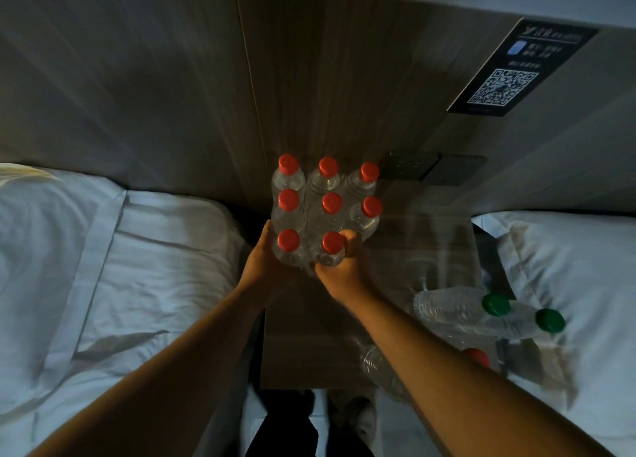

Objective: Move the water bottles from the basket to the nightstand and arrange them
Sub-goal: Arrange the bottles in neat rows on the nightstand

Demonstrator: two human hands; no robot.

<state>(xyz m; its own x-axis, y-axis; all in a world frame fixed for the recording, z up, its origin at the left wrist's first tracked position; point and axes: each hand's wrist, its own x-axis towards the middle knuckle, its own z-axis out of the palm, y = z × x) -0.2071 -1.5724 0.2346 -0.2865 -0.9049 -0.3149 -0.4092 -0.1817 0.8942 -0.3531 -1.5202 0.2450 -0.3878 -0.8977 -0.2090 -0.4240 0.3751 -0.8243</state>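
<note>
Several clear water bottles with red caps [326, 204] stand upright in close rows at the back left of the wooden nightstand [423, 250]. My left hand [265, 260] presses against the front left bottle [288, 246]. My right hand [339, 267] is wrapped around the front middle bottle [331, 248]. Two green-capped bottles [457, 307] lie on their sides at the nightstand's right edge. A further bottle [378, 367] lies near the front, partly hidden by my right forearm, with a red cap [478, 357] beside it. No basket is in view.
White-sheeted beds flank the nightstand, the left bed [120, 267] and the right bed [568, 284]. A wooden wall panel rises behind, carrying a dark QR-code sign [509, 74] and a switch plate [413, 165]. My legs and shoes [309, 422] show below.
</note>
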